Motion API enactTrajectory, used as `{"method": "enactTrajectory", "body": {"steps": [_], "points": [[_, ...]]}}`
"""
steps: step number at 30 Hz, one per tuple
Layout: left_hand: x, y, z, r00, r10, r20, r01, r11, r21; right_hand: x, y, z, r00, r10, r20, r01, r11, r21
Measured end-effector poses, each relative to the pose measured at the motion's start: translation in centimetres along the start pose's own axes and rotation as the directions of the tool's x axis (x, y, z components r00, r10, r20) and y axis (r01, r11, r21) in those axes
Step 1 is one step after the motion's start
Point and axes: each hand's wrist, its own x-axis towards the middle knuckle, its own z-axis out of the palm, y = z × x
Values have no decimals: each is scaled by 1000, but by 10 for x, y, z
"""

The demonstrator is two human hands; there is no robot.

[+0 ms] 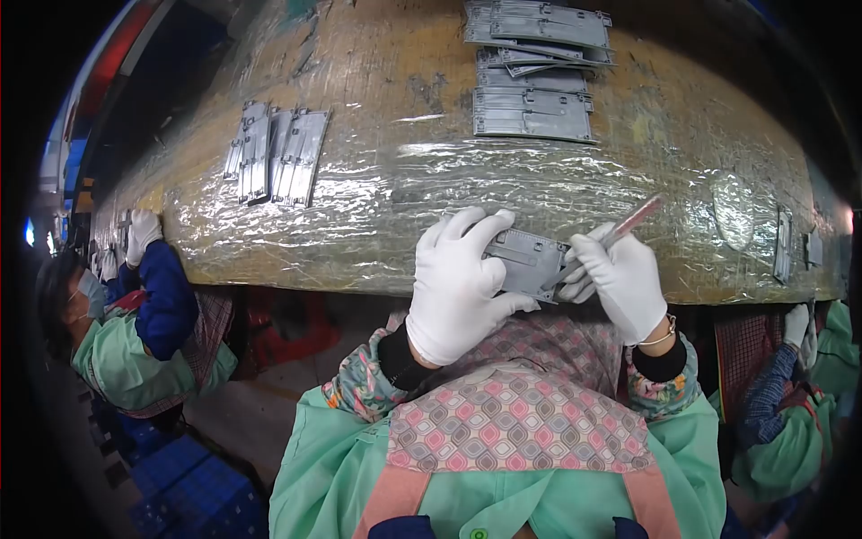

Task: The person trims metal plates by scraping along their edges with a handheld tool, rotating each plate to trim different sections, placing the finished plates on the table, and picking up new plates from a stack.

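Observation:
A grey rectangular plastic panel [530,260] with moulded ribs and clips is gripped at its left end by my left hand [462,283], in a white glove. My right hand [621,278], also gloved, is closed round a slim tool with a reddish translucent handle [636,218]. The handle points up and to the right. The tool's lower end meets the panel's right edge; its tip is too small to make out. Both hands are at the near edge of the table, just above my patterned apron.
The table [359,242] is wrapped in shiny clear film. Similar grey panels lie in a stack [534,112] at the back and a smaller pile [292,157] at left. More panels [783,247] lie far right. Co-workers sit at left [135,332] and right [790,431]. Blue crates [193,485] stand lower left.

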Motion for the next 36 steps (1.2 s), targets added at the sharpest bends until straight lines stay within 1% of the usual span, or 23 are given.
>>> {"method": "enactTrajectory", "body": {"steps": [3, 4, 5, 6, 7, 8, 9, 10, 11, 12, 13, 14, 16, 17, 20, 23, 27, 30, 31, 33, 34, 35, 36], "points": [[-1, -1, 0, 1000, -14, 15, 14, 1000, 8, -5, 3, 10, 1000, -16, -20, 16, 1000, -11], [0, 0, -1, 999, -17, 28, 17, 1000, 7, -5, 3, 7, 1000, -1, 9, 1, 1000, 7], [1, 0, -2, 1000, -8, 24, 8, 1000, 10, -6, 4, 5, 999, -34, 26, 33, 999, 28], [1, 2, -2, 1000, -7, 9, 7, 999, 51, -9, 10, 4, 997, -69, 44, 67, 997, 49], [0, 3, -3, 1000, -8, -8, 9, 996, 92, -13, 24, 3, 986, -166, 16, 165, 985, 49], [0, 9, -6, 999, -27, 16, 24, 986, 167, -17, 30, 5, 898, -440, -2, 436, 890, -137], [0, 14, -7, 999, -36, 24, 32, 985, 168, -18, 30, 0, 657, -750, 76, 717, 590, -370], [0, 17, -6, 998, -49, 35, 43, 985, 168, -23, 28, -3, 587, -794, 156, 723, 428, -543], [-1, 17, -2, 1000, -9, 11, 8, 990, 137, -27, 29, -2, 577, -787, 217, 696, 335, -636], [-3, 17, 5, 1000, -8, -2, 8, 994, 107, -31, 31, 0, 571, -773, 276, 660, 232, -715], [-4, 16, 12, 1000, -4, -14, 5, 997, 76, -32, 36, 4, 540, -794, 280, 658, 190, -728], [-2, 17, 12, 1000, 11, -22, -9, 995, 101, -33, 38, 5, 538, -795, 279, 659, 191, -727], [-1, 15, 13, 1000, 15, -14, -14, 995, 98, -34, 40, 7, 564, -779, 272, 638, 202, -743], [0, 14, 15, 1000, 15, -8, -15, 996, 92, -32, 38, 7, 509, -816, 274, 687, 194, -700], [0, 8, 16, 998, 62, -26, -60, 995, 76, -27, 38, 6, 493, -827, 271, 677, 168, -717], [0, 3, 13, 995, 102, 22, -103, 990, 91, -22, 38, 11, 512, -824, 241, 661, 199, -724], [1, 0, 13, 992, 128, 16, -129, 987, 100, -17, 38, 11, 542, -812, 216, 667, 260, -698], [2, -2, 11, 990, 129, 49, -132, 989, 64, -22, 40, 7, 551, -811, 197, 662, 280, -696], [3, -1, 10, 990, 133, 39, -135, 989, 51, -27, 39, 8, 574, -799, 177, 643, 307, -702], [6, -3, 10, 990, 137, 28, -138, 990, 36, -30, 37, 9, 588, -791, 169, 636, 323, -700], [6, -6, 9, 985, 166, 45, -166, 986, 14, -30, 37, 9, 598, -785, 163, 632, 336, -699], [6, -8, 8, 979, 194, 60, -194, 981, -8, -30, 38, 8, 599, -784, 164, 632, 336, -699], [8, -11, 6, 979, 193, 60, -193, 981, -8, -27, 39, 8, 582, -793, 182, 645, 314, -696]]}}
